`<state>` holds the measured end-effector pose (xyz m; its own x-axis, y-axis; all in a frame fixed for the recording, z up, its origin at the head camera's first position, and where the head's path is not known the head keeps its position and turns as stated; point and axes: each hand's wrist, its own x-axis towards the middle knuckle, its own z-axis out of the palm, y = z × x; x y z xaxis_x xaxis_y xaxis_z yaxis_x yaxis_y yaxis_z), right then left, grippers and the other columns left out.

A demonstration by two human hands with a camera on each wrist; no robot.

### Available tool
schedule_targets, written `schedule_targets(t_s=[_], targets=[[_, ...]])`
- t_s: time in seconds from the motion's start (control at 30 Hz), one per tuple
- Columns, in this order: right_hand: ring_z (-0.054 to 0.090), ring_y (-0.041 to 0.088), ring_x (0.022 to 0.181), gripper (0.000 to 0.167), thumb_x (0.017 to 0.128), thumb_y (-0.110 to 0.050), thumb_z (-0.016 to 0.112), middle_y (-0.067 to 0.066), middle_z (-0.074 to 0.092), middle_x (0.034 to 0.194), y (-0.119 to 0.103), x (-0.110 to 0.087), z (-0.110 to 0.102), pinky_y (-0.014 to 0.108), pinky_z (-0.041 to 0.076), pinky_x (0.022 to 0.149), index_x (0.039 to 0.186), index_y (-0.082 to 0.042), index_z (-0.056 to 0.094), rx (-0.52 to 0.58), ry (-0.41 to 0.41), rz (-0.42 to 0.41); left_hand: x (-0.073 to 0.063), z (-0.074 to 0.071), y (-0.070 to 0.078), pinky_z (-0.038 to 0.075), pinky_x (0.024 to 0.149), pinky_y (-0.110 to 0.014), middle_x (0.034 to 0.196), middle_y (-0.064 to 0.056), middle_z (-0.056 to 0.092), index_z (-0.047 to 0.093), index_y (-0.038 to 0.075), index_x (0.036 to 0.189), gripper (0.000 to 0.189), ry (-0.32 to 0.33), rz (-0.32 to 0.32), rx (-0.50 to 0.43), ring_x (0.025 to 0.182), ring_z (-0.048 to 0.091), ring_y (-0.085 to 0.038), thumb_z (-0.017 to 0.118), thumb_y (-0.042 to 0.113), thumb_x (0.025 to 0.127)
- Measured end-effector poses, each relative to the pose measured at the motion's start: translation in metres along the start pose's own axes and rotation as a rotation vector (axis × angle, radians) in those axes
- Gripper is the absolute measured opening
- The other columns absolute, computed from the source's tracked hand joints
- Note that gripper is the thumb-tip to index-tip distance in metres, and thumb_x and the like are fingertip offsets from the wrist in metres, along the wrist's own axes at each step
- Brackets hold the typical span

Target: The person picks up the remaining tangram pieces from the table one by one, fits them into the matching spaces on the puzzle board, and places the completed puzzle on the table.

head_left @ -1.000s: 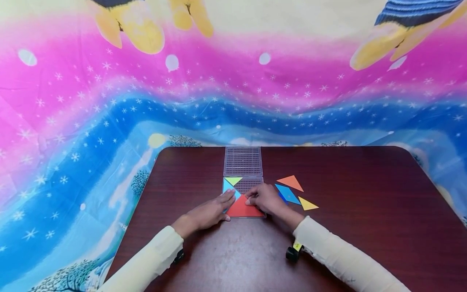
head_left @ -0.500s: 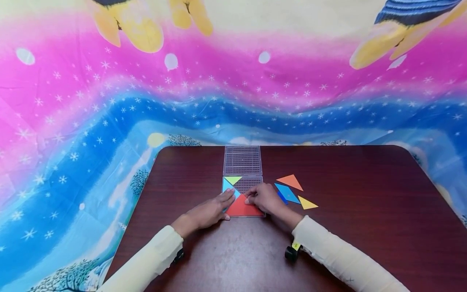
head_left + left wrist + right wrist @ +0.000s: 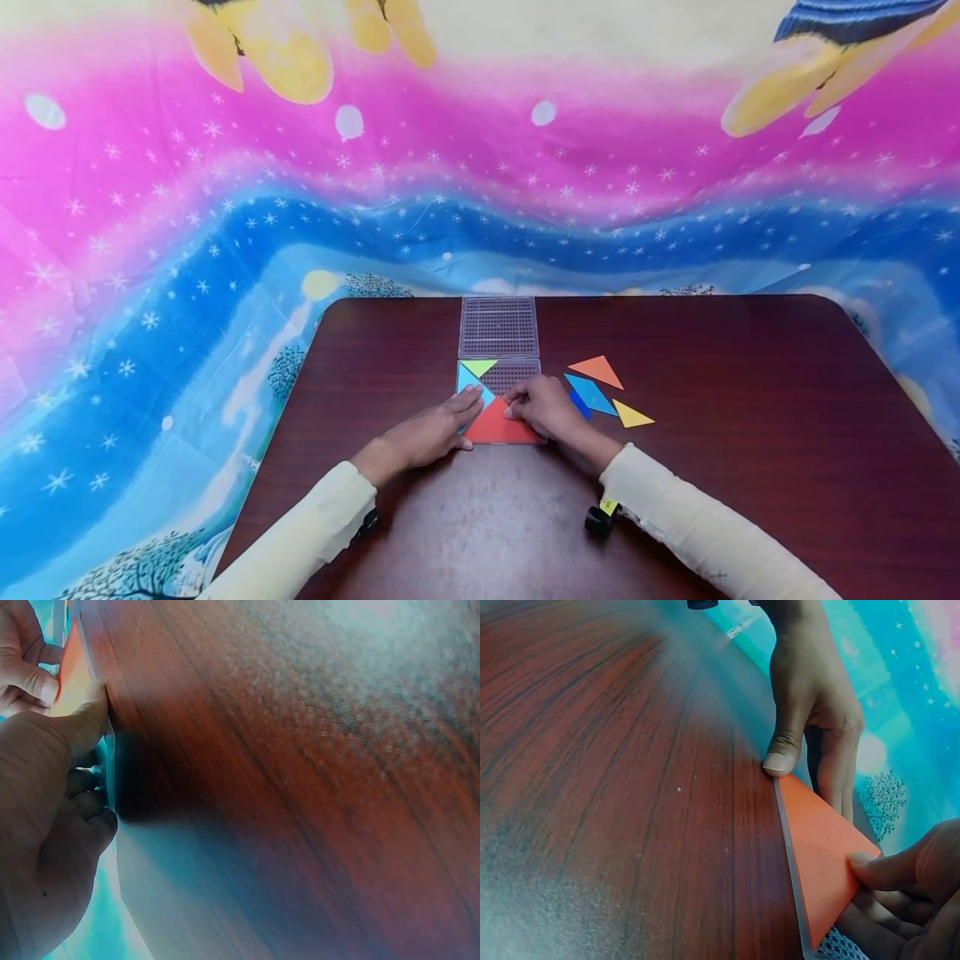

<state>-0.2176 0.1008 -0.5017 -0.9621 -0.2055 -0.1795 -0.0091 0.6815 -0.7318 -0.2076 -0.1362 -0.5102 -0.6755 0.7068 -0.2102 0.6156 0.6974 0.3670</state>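
A large red triangle, a tangram piece (image 3: 497, 427), lies along the near edge of a clear gridded case (image 3: 517, 371). My right hand (image 3: 553, 410) pinches its right sloping side; the right wrist view shows the thumb on its face (image 3: 817, 840) and the other fingers curled at its edge. My left hand (image 3: 431, 435) rests with straight fingers on a light blue triangle (image 3: 467, 380) at the case's left side, partly hiding it. Its thumb touches the red piece's near-left corner. A small light green triangle (image 3: 478, 367) sits in the far-left corner.
The case's gridded lid (image 3: 498, 327) lies opened flat behind it. To the right on the dark wooden table (image 3: 750, 450) are an orange triangle (image 3: 599, 370), a blue parallelogram (image 3: 591, 394), a yellow triangle (image 3: 632, 413) and a dark blue piece (image 3: 579, 404). A patterned cloth (image 3: 480, 200) hangs behind.
Both hands and the pieces keep their places on the table. The head view has shifted very slightly.
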Motion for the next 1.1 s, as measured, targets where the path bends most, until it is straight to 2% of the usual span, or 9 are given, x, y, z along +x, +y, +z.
schedule_targets(t_s=[0.33,0.6,0.77,0.93,1.1], targets=[[0.064,0.010,0.071,0.012,0.087,-0.016,0.083,-0.001,0.076,0.082,-0.001,-0.001,0.003,0.025,0.055,0.058,0.098,-0.012,0.083,-0.014,0.032,0.032,0.000,0.000,-0.001,0.031,0.125,-0.042,0.173,-0.007,0.015,0.030,0.009,0.162,0.070,0.015,0.008,-0.003,0.161,0.014,-0.024,0.059,0.036,0.104],[0.061,0.009,0.067,0.010,0.084,-0.014,0.085,-0.003,0.073,0.075,-0.001,-0.004,0.002,0.024,0.052,0.058,0.093,-0.012,0.083,-0.041,0.066,-0.047,-0.001,-0.001,0.001,0.032,0.125,-0.042,0.173,-0.007,0.016,0.030,0.009,0.161,0.069,0.019,0.012,-0.004,0.161,0.014,-0.025,0.059,0.035,0.105],[0.061,0.008,0.069,0.012,0.082,-0.015,0.087,-0.005,0.072,0.075,-0.003,-0.008,0.005,0.024,0.053,0.062,0.094,-0.013,0.083,-0.102,0.089,-0.098,-0.001,-0.001,0.000,0.031,0.125,-0.043,0.173,-0.009,0.017,0.030,0.007,0.161,0.069,0.024,0.021,-0.002,0.161,0.014,-0.026,0.059,0.034,0.105],[0.061,0.009,0.070,0.018,0.080,-0.014,0.088,-0.004,0.072,0.073,-0.007,-0.013,0.009,0.026,0.054,0.064,0.097,-0.011,0.084,-0.168,0.151,-0.123,-0.001,-0.001,0.000,0.031,0.125,-0.045,0.171,-0.014,0.020,0.032,0.002,0.159,0.068,0.049,0.058,-0.006,0.160,0.018,-0.030,0.061,0.031,0.104],[0.065,0.013,0.072,0.018,0.080,-0.012,0.088,-0.002,0.074,0.076,-0.007,-0.015,0.015,0.029,0.054,0.064,0.097,-0.010,0.084,-0.201,0.202,-0.145,-0.001,0.001,-0.001,0.031,0.125,-0.043,0.172,-0.014,0.020,0.032,0.004,0.160,0.068,0.051,0.060,0.016,0.159,0.018,-0.029,0.060,0.032,0.105]])
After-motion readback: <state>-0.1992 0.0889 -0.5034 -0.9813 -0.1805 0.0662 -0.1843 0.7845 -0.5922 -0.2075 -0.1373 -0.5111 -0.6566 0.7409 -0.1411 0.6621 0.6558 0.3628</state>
